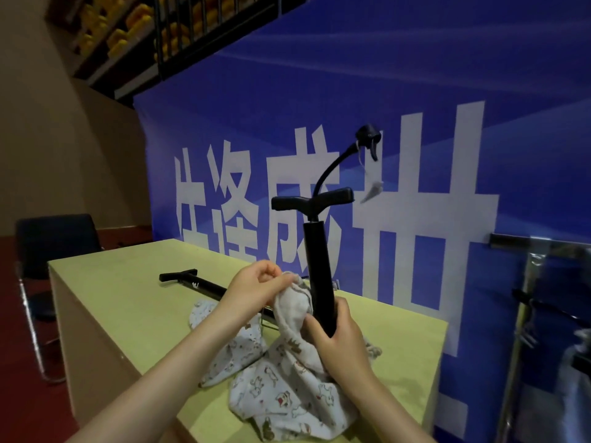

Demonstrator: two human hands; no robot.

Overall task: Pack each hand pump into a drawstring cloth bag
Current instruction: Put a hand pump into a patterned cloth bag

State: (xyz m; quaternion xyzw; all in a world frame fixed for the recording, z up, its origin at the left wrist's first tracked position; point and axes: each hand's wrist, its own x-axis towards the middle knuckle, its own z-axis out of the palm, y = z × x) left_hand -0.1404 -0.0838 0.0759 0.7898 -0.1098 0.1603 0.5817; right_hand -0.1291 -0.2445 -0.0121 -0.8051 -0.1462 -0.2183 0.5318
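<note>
At the far left of the table [128,302] a second hand pump [195,284] lies flat, still unbagged, with a spare printed cloth bag [236,350] crumpled just nearer; if the held bag drags across them, the lying pump could roll toward the table's edge. Moving right, the left hand [256,286] pinches the rim of the drawstring cloth bag [287,388], lifting the mouth up beside the barrel. That pinch is small, so the cloth could slip free and the mouth collapse before the pump goes deeper. Right of it, the right hand [335,340] is wrapped around the lower barrel of the upright hand pump [318,266], whose base seems to sit inside the bag's mouth, though cloth hides it. The T-handle and the hose [335,167], arching up to the far right with its nozzle head, stand well clear of the bag; I'd judge the springy hose most likely to snag the rim or whip out when the mouth is drawn shut.
</note>
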